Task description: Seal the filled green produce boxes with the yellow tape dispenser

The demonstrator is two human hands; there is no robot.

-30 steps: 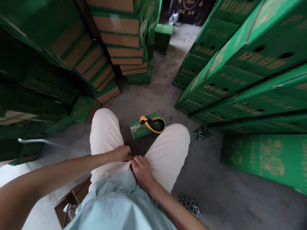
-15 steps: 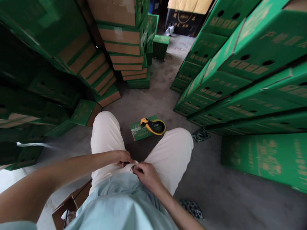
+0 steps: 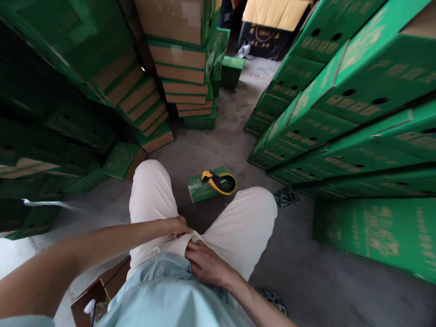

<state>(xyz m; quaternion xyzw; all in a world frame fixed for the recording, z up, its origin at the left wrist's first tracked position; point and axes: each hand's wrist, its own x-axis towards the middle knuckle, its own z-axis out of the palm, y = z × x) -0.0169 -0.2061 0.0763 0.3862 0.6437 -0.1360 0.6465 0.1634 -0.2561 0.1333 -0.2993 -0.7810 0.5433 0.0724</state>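
My left hand [image 3: 177,226] is closed on the cloth of the light trousers [image 3: 150,193] at my lap, pinching a fold. My right hand [image 3: 207,262] lies just beside it at the trousers' front, below the hem of the light blue shirt [image 3: 170,290]. Its fingers curl against the same cloth, with the fingertips partly hidden in the fold. Between my knees, a yellow and black tape dispenser [image 3: 220,181] rests on a small green box [image 3: 200,188] on the floor. Neither hand touches the dispenser.
Stacks of green cartons [image 3: 303,131] rise on the right, and more green and brown cartons [image 3: 180,72] on the left. A dark box [image 3: 262,41] stands at the back. An open brown box [image 3: 112,279] is by my left hip. Patterned cloth pieces [image 3: 286,196] lie on the floor.
My right hand has turned palm-down and its fingers have slid further into the trouser cloth. My left hand still pinches the fold. The camera view has tilted slightly.
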